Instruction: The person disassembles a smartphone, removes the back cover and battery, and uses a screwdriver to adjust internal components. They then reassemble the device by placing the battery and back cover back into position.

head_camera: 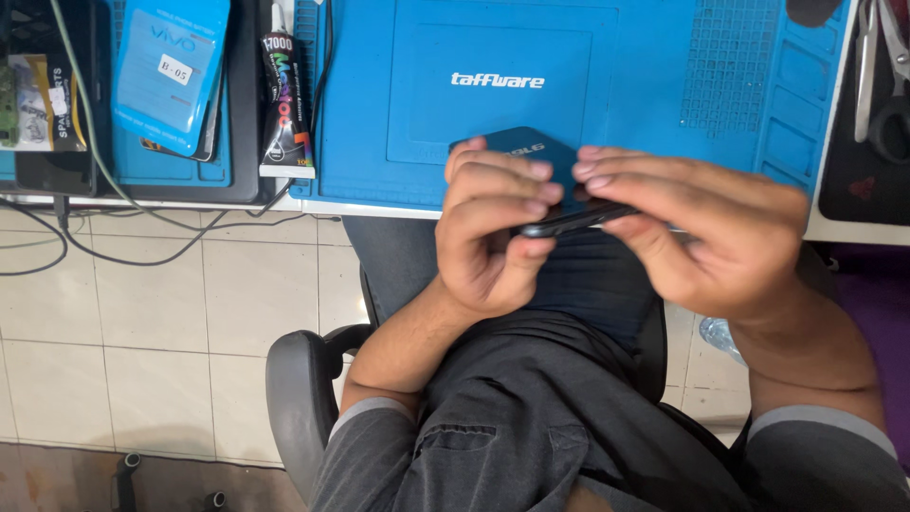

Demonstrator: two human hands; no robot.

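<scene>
— Left hand [488,232] first: what is it doing?

— It is raised in front of the person's lap, fingers curled tight, thumb tucked under. It grips the left end of a thin dark phone [573,220] seen edge-on.

— And the right hand [701,232]?

— It comes in from the right with the wrist bent, fingers laid long and nearly flat over the top of the phone, thumb beneath. It is closed on the phone's right end, so both hands pinch the same thing between them.

— Where is the phone, then?

— Held in the air at the near edge of the surface, over the person's dark shirt, not resting on anything.

— What lies around?

— On the far side, a blue work mat [607,104] covers the surface. A small dark blue box [517,147] sits on the mat, partly hidden by the knuckles. To the left stands a tube of glue [284,104], and further left a light blue packet [171,71]. Scissors [882,81] lie at the far right. Tiled floor [142,332] and a chair armrest [299,379] show below.
</scene>
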